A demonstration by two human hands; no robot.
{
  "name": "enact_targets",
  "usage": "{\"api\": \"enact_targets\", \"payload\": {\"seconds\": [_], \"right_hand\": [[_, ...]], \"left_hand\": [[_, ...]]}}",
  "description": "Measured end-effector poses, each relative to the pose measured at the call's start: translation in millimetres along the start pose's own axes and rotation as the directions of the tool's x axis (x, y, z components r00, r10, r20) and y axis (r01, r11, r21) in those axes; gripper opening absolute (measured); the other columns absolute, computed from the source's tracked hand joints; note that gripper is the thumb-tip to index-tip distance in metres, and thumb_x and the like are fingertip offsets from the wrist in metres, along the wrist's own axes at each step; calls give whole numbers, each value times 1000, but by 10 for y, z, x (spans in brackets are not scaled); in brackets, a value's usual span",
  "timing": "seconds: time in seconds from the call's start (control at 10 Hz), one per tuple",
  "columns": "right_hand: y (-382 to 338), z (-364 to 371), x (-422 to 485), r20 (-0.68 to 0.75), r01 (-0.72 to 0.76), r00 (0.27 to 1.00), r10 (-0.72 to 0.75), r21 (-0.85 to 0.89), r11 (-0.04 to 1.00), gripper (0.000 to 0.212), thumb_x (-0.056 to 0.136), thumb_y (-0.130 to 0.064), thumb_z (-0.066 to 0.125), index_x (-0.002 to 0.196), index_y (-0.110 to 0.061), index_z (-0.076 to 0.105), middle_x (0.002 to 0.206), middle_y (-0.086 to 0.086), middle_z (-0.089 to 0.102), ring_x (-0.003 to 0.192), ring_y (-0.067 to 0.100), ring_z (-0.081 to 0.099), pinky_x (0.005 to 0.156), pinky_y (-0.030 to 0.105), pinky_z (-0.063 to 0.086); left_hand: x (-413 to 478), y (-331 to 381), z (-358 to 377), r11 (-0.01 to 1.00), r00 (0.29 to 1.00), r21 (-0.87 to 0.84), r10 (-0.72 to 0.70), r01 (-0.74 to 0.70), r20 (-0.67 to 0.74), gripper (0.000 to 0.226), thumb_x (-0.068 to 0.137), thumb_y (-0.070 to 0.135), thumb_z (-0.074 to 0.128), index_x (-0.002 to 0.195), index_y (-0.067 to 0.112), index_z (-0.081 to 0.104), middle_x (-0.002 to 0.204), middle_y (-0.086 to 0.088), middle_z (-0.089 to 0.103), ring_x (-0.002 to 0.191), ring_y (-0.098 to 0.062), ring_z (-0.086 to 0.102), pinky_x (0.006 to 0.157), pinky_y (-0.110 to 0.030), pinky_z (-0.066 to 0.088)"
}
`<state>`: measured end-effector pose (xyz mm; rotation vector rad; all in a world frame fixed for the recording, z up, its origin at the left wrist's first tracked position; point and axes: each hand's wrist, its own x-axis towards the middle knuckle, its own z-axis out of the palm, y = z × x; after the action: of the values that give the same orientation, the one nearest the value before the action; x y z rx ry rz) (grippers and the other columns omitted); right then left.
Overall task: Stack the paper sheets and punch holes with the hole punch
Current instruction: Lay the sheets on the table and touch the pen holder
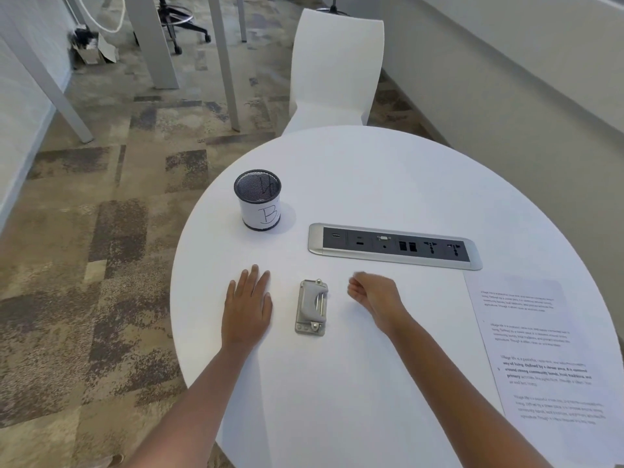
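Then the left hand [248, 305] lay flat on the table [371, 184], palm down, with its fingers straight and close together, and it held nothing. The right hand [373, 295] was just above or on the table, with its fingers loosely curled toward the left. I could see nothing in it, though its fingertips were blurred. The two hands were apart, and the punch [311, 307] lay between them, touching neither. It was a grey metal punch and stood on its base, with its long side pointing away from the person.

The sheets [540, 349] lay well to the right of the right hand, by the table's edge. They carried blocks of printed text and seemed to overlap each other, but I could not tell how many they were. No hand touched them.

Beyond the right hand, a socket panel [393, 246] was set into the table. Beyond the left hand stood a mesh cup [258, 201] with a white label and the letter B on it. A white chair [334, 69] stood behind the far side of the table.
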<state>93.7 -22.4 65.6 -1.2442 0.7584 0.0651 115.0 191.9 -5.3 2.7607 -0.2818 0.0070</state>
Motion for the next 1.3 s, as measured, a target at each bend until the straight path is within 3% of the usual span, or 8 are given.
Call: {"api": "enact_targets", "payload": {"seconds": [0.2,0.3,0.4,0.5,0.7,0.9,1.1,1.3], "right_hand": [[-508,913,231,163,269,958,-235,-231,935,13,84,3,48,74,0,56,65,9,43,55,15,44,54,19,47],[-699,1256,328,175,390,921,-349,-384,837,21,86,-3,50,77,13,61,71,16,51,54,14,54,71,34,56],[-867,1497,396,220,503,861,-459,-503,703,21,84,-4,48,69,7,58,69,20,58,58,20,54,76,43,54],[-960,1681,487,257,557,813,-522,-606,568,25,84,-4,43,82,17,56,84,33,64,66,25,49,68,40,50],[-1011,1796,606,341,567,802,-490,-692,447,25,84,2,42,89,13,64,101,25,67,90,38,60,84,45,50],[-991,1773,644,328,558,813,-481,-675,483,22,83,2,45,86,13,64,91,25,68,80,34,59,85,46,51],[-1005,1739,658,321,530,836,-444,-680,506,13,80,-3,55,69,-9,59,56,-5,51,73,20,54,75,32,49],[-954,1770,740,290,504,858,-425,-639,582,24,82,0,46,86,20,60,82,34,61,68,23,46,80,45,51]], "left_hand": [[108,-35,-36,1000,1000,15,1,-1,14,51,84,23,31,123,7,60,132,-18,57,119,-36,56,97,-54,44],[130,-45,-38,1000,1000,26,10,-11,28,51,83,24,32,123,8,59,132,-17,57,120,-35,56,97,-54,44],[136,-47,-36,999,999,31,14,-15,31,51,83,24,32,124,10,59,134,-16,56,122,-34,55,98,-54,43],[135,-53,-47,999,999,40,10,-11,31,51,83,24,32,124,10,59,133,-15,57,121,-33,55,98,-53,44],[148,-47,-47,999,1000,51,6,-8,31,50,83,24,33,123,12,60,133,-14,57,120,-32,56,97,-52,45],[147,-54,-26,999,1000,53,3,-5,25,50,84,24,33,124,12,59,134,-13,56,122,-31,55,99,-51,44],[147,-50,-33,999,1000,52,4,-5,21,50,83,24,33,123,11,60,133,-14,57,121,-32,56,98,-52,45],[144,-33,-50,999,1000,46,-7,6,27,50,83,24,33,124,12,59,134,-14,56,123,-32,54,100,-52,44]]}}
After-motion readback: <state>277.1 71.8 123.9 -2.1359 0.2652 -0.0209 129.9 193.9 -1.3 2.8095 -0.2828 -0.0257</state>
